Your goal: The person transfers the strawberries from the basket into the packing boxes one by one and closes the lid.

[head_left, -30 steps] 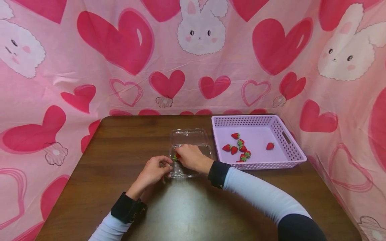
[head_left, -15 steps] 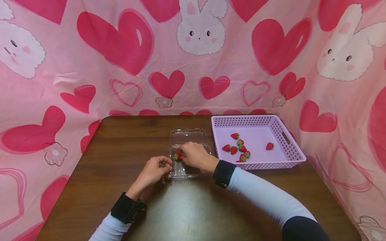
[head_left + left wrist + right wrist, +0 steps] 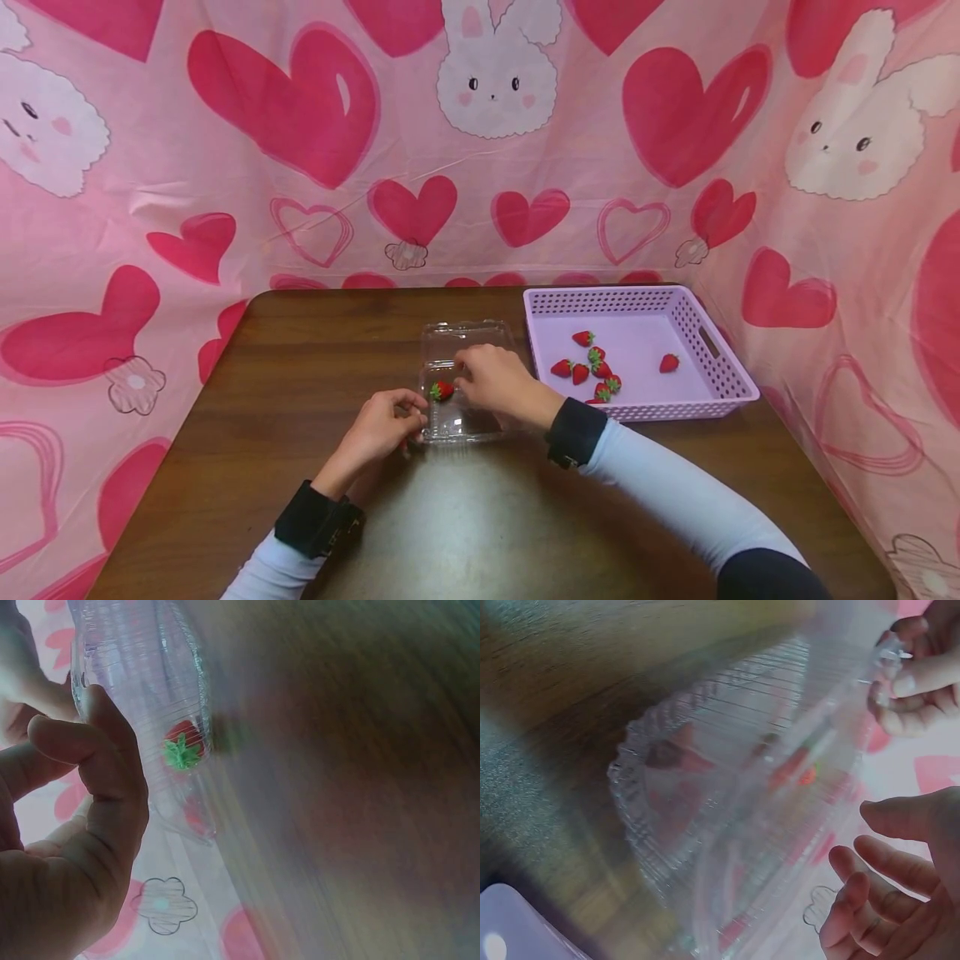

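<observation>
A clear plastic clamshell box [image 3: 480, 421] lies with its lid raised at the middle of the table. One strawberry [image 3: 442, 390] rests on its left side; its green cap faces the left wrist camera. My left hand [image 3: 386, 423] pinches the box's near left edge, as the right wrist view shows between thumb and fingers. Over the box's right half hovers my right hand [image 3: 495, 379], fingers loosely bent and apart, with nothing between them in the right wrist view [image 3: 892, 885]. The right hand hides part of the box.
To the right of the box stands a lilac perforated basket [image 3: 637, 333]. Several strawberries [image 3: 581, 373] lie in its left half and one more [image 3: 669, 363] toward its right. A brown wooden table [image 3: 315, 350] carries everything, with a pink patterned cloth [image 3: 420, 125] behind it.
My right hand has let go of the strawberry, leaving it in the box, and moved back to the right and slightly up. The left hand has stayed at the box's edge.
</observation>
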The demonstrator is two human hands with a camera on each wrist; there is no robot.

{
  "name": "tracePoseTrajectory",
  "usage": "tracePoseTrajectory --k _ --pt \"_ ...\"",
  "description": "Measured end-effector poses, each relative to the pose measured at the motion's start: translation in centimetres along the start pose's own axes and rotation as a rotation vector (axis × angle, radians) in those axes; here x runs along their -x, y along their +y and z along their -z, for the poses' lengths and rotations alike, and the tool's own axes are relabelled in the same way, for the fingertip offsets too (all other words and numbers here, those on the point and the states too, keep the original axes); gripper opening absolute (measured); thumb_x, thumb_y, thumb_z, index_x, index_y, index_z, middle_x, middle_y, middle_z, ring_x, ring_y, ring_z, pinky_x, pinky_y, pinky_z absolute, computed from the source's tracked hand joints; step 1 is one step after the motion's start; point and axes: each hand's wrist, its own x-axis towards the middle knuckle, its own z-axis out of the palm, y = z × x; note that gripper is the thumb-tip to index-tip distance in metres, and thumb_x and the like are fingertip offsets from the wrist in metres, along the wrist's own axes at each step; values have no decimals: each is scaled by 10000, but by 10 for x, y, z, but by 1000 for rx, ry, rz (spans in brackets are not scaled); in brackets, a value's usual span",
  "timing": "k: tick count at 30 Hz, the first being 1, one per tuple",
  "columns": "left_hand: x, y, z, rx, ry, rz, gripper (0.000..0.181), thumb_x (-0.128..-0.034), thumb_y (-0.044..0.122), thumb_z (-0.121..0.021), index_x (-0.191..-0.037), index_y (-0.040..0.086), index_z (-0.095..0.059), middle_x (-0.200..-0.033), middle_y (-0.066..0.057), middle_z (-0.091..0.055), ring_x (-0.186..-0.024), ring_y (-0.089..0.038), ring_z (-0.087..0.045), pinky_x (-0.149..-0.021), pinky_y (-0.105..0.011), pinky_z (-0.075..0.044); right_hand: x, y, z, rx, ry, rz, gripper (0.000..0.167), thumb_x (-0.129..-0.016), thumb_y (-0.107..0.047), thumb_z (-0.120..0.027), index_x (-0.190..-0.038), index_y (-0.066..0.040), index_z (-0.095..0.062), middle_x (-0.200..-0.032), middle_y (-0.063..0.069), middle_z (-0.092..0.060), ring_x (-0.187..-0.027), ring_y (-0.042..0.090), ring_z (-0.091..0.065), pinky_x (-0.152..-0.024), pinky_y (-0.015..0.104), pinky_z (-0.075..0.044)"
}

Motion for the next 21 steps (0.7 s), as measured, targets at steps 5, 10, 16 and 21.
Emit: tracePoseTrajectory --k 5,10,16,21 --pt "-1 0 -2 6 5 -4 180 -972 26 -737 -1148 -4 -719 -835 -64 -680 -616 -296 -660 -521 -390 -536 5 0 9 -33 35 -17 190 -959 -229 -792 -1112 -117 -774 -914 -12 -729 -785 139 -648 -663 312 -559" --pt "0 1 -3 7 5 -8 180 -973 18 -731 -1149 -14 -715 -833 -67 -679 -614 -298 -660 -522 -408 -544 8 2 15 -41 83 -41 156 -954 -220 -791 -1080 -129 -784 -886 -16 -713 -761 145 -632 -648 335 -551" --pt "1 1 -1 9 0 -17 170 -982 13 -720 -1149 -18 -715 -826 -75 -676 -613 -297 -658 -532 -417 -554 15 9 27 -68 107 -60 178 -964 -208 -771 -1095 -87 -781 -989 32 -744 -883 184 -693 -759 378 -589" --pt "0 1 0 14 -6 -15 170 -988 19 -715 -1155 -15 -713 -831 -75 -677 -643 -332 -672 -546 -432 -564 21 18 35 -75 124 -75 171 -962 -159 -756 -1093 -51 -777 -1009 65 -738 -928 216 -697 -807 407 -587"
